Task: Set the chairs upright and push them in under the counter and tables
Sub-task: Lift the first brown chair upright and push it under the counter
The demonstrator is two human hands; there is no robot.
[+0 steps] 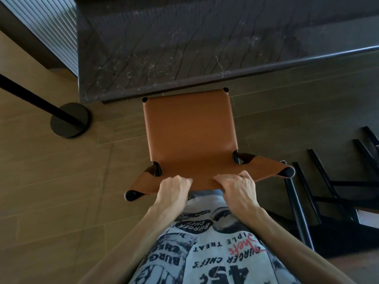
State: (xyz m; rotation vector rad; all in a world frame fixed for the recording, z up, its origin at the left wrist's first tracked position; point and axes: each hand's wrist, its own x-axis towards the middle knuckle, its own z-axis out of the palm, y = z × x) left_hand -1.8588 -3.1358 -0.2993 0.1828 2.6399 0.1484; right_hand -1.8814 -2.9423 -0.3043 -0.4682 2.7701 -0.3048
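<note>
Dark counter point(184, 48) ahead; tan chair point(188, 130), backrest point(266, 170) seemingly within clamped fingers point(223, 178) of left hand point(174, 187), right hand point(238, 185).

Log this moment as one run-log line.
left hand: grips backrest | right hand: grips backrest | tan chair: upright, seat front at counter edge | second chair: tipped on floor

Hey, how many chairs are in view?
2. A tan chair stands upright at the dark counter, held by the left hand and right hand. A black-legged chair lies tipped on the floor at right, partly cut off; more may be hidden.
</note>
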